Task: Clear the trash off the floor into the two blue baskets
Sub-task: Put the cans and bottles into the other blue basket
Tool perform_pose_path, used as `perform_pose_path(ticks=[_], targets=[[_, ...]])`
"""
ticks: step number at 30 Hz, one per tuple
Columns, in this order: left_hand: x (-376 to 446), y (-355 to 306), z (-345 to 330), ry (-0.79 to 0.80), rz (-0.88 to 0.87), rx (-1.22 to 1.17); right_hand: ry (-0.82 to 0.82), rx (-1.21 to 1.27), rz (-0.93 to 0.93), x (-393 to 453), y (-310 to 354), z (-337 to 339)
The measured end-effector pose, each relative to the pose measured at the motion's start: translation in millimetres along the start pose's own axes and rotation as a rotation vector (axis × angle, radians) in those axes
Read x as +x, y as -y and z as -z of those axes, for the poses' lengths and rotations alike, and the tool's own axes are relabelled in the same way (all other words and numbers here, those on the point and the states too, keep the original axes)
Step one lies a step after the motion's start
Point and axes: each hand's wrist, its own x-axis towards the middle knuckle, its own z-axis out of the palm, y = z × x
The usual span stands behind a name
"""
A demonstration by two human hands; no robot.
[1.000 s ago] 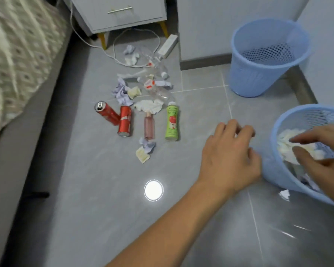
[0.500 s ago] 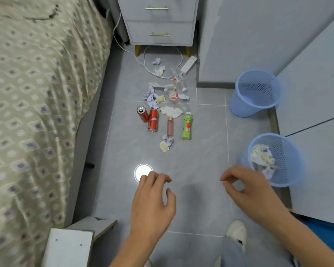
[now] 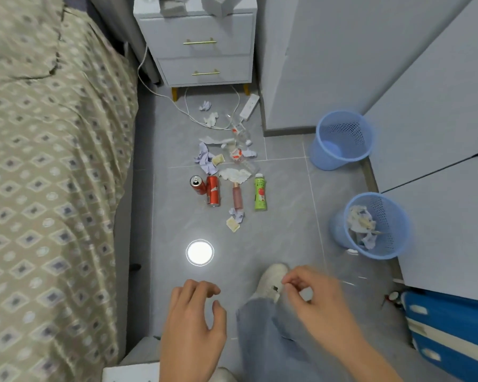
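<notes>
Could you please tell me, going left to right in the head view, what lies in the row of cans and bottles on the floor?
Tilted red can → red can lying flat → pink bottle → green bottle.

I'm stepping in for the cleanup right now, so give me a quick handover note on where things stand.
Left hand and right hand: both open, holding nothing, low over the floor.
Near basket holds crumpled paper; far basket looks empty.
Left on the floor: two red cans, pink bottle, green bottle, clear plastic bottles and scattered paper scraps.
</notes>
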Motion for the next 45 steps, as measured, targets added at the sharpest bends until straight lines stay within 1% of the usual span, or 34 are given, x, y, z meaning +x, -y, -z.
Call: perform_pose_path(ticks=[2, 4, 6, 9, 11, 17, 19, 22, 26, 28, 31, 33, 35, 38, 40, 43, 45], targets=[[29, 0, -12, 0.037, -0.021, 0.045, -0.007, 0.015, -0.047, 25, -14, -2], [65, -8, -13, 0.038, -0.061, 0.066, -0.004, 0.018, -0.059, 52, -20, -2], [103, -18, -12, 0.09, -0.068, 0.071, 0.01, 0.028, -0.103, 81, -27, -2], [161, -39, -6, 0.117, -0.084, 0.066, 0.014, 0.055, -0.167, 118, -26, -3], [198, -45, -7, 0.14, -0.099, 0.071, 0.035, 0.04, -0.167, 142, -20, -5], [314, -10, -24, 0.214, -0.114, 0.159, 0.067, -0.014, -0.232, 231, -7, -44], [360, 17, -38, 0.227, -0.12, 0.244, 0.047, -0.021, -0.251, 272, -5, -69], [433, 65, -74, 0.303, -0.146, 0.362, 0.015, -0.004, -0.285, 344, -14, -118], [507, 127, -130, 0.431, -0.194, 0.501, 0.031, -0.025, -0.328, 437, -42, -213], [526, 157, -155, 0.516, -0.216, 0.549, 0.016, -0.056, -0.33, 469, -52, -264], [544, 201, -187, 0.63, -0.243, 0.582, -0.002, -0.132, -0.392, 501, -68, -335], [555, 224, -200, 0.662, -0.284, 0.613, -0.026, -0.183, -0.421, 516, -82, -372], [565, 242, -210, 0.659, -0.325, 0.614, -0.045, -0.169, -0.45, 528, -97, -397], [585, 247, -216, 0.632, -0.376, 0.59, -0.041, -0.117, -0.5, 542, -104, -411], [594, 234, -206, 0.596, -0.384, 0.574, -0.038, -0.068, -0.556, 546, -98, -402], [584, 193, -164, 0.566, -0.381, 0.519, -0.078, 0.058, -0.642, 525, -71, -362], [566, 145, -130, 0.585, -0.39, 0.469, -0.157, 0.199, -0.677, 492, -45, -311]])
